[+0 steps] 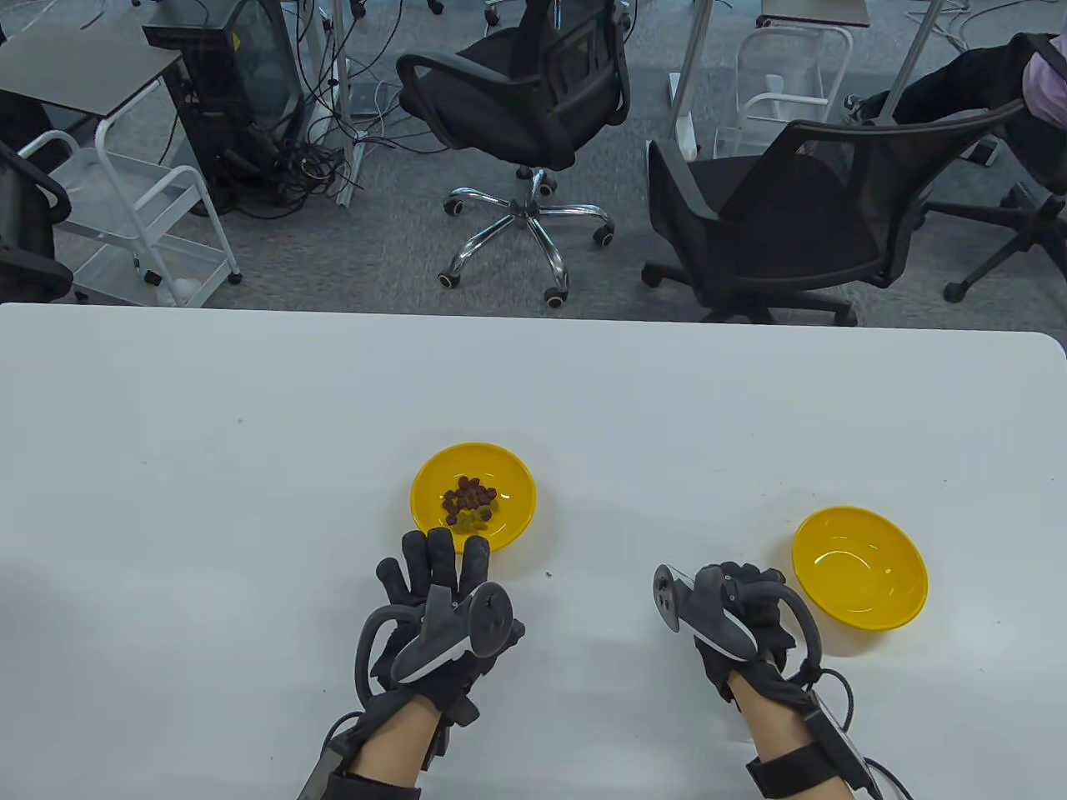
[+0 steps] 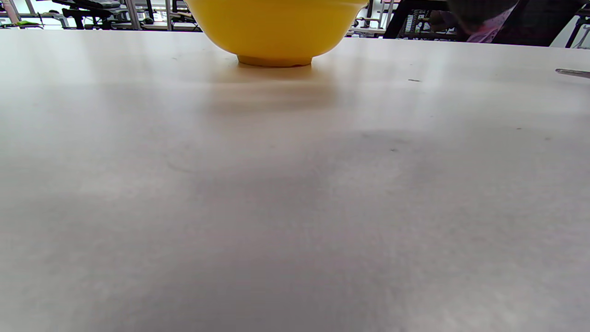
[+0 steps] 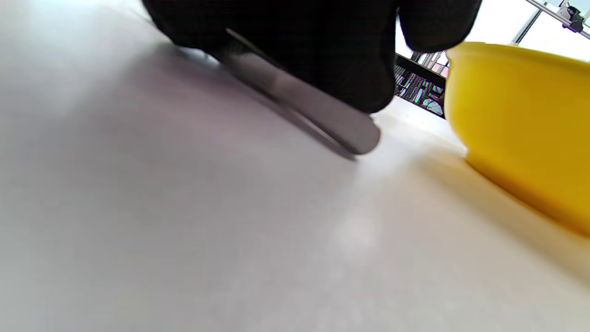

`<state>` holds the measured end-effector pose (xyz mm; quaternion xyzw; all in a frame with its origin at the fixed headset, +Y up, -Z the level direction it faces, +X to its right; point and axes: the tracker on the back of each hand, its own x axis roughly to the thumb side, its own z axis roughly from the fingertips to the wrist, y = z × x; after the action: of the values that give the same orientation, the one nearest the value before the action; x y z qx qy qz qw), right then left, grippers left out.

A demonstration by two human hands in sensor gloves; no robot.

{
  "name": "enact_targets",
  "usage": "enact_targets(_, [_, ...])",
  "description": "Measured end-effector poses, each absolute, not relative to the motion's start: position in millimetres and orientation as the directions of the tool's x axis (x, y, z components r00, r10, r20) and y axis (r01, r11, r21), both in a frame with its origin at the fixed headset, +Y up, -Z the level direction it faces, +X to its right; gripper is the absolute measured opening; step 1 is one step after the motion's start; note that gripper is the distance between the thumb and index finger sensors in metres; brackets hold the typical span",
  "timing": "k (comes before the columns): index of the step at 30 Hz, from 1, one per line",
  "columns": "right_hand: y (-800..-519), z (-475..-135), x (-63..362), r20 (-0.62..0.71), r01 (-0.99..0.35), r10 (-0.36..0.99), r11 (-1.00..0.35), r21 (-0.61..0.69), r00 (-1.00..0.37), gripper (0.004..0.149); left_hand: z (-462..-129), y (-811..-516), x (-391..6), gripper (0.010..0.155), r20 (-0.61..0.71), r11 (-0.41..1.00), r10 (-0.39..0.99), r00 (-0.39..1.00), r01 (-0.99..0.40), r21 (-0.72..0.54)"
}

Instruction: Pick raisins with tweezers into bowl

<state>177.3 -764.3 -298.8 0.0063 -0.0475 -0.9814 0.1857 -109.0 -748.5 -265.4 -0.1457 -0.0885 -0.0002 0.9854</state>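
Note:
A yellow bowl (image 1: 517,487) holds a small heap of dark raisins (image 1: 468,498); its outer wall shows in the left wrist view (image 2: 276,27). A second yellow bowl (image 1: 859,567), with nothing in it, stands at the right and shows in the right wrist view (image 3: 521,120). My left hand (image 1: 433,558) lies flat with spread fingers just in front of the raisin bowl and holds nothing. My right hand (image 1: 742,592) is curled left of the second bowl. Its fingers (image 3: 322,50) close on metal tweezers (image 3: 304,101) that lie low on the table. The tweezers are hidden in the table view.
The white table (image 1: 250,467) reaches from the front to its far edge (image 1: 533,315). A thin metal tip (image 2: 571,72) shows on the table at the right of the left wrist view. Office chairs (image 1: 533,108) and a cart stand on the floor beyond.

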Motion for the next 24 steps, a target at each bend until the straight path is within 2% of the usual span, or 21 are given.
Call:
enact_targets(8, [-756, -292, 185, 0.02, 0.177, -0.176, -0.983, 0.05, -0.984, 0.046, -266, -749, -110, 0.098, 0.172, 0.956, 0.028, 0.985, 0.024, -0.293])
enact_targets(19, [-734, -281, 186, 0.045, -0.05, 0.046, -0.995, -0.085, -0.998, 0.047, -266, -750, -112, 0.098, 0.165, 0.955, 0.029, 0.986, 0.022, -0.295])
enact_targets(24, [-730, -278, 186, 0.081, -0.111, 0.099, -0.981, -0.159, -0.992, 0.046, -267, -750, -113, 0.098, 0.159, 0.954, 0.031, 0.987, 0.018, -0.299])
